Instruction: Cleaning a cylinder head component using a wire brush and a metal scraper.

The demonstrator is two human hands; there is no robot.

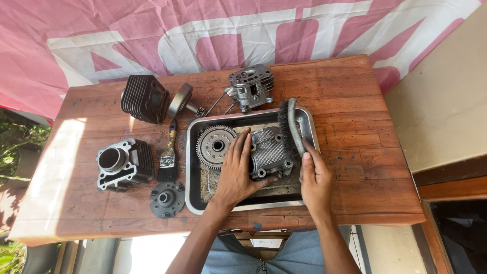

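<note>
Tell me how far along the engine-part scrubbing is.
Done: nothing can be judged clean from this view. In hand: the left hand steadies a grey engine cover in the metal tray, while the right hand works a brush against it. Left: the gear wheel waits in the tray; two finned cylinders, the cylinder head and a paintbrush lie on the wooden table.

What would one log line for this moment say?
left hand: steadies engine cover | right hand: holds brush on it | both in metal tray

Reddish-brown wooden bench (355,101); silver steel tray (191,167); grey metal casing (271,152); black finned cylinder (144,98) at ten o'clock; pink-and-white banner (203,35) at twelve; black-bristled paintbrush (168,160).
</note>
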